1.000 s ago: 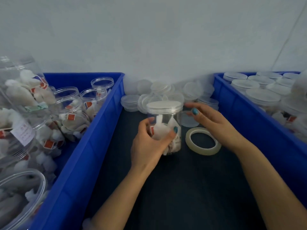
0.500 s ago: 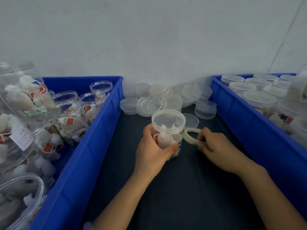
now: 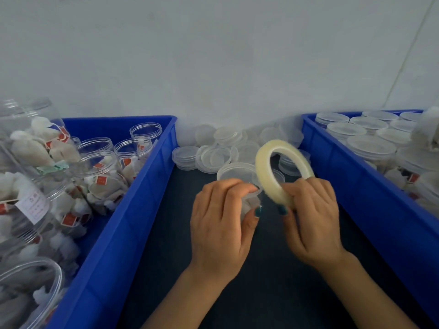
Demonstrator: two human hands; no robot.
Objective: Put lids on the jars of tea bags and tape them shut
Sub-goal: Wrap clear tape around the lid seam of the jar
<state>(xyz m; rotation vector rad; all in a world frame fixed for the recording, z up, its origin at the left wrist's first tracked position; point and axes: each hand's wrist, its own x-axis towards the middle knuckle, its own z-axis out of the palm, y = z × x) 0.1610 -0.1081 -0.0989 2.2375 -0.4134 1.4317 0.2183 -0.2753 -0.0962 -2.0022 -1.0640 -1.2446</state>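
Note:
A clear jar of tea bags stands on the dark table, capped with a translucent lid (image 3: 235, 170). My left hand (image 3: 219, 224) grips the jar from the left, fingers curled over the lid's rim, and hides most of the jar. My right hand (image 3: 311, 217) grips a roll of clear tape (image 3: 282, 172) upright just right of the jar, the ring rising above the lid. Both thumbs meet near the jar's side. I cannot make out a free tape end.
A blue bin (image 3: 133, 210) on the left holds open jars of tea bags (image 3: 104, 176). A blue bin (image 3: 370, 200) on the right holds lidded jars (image 3: 370, 144). Loose lids (image 3: 213, 157) are piled by the wall behind the jar.
My right hand picked the tape roll off the table, lifted it and stood it upright against the jar. My left hand kept hold of the jar and shifted up toward the lid.

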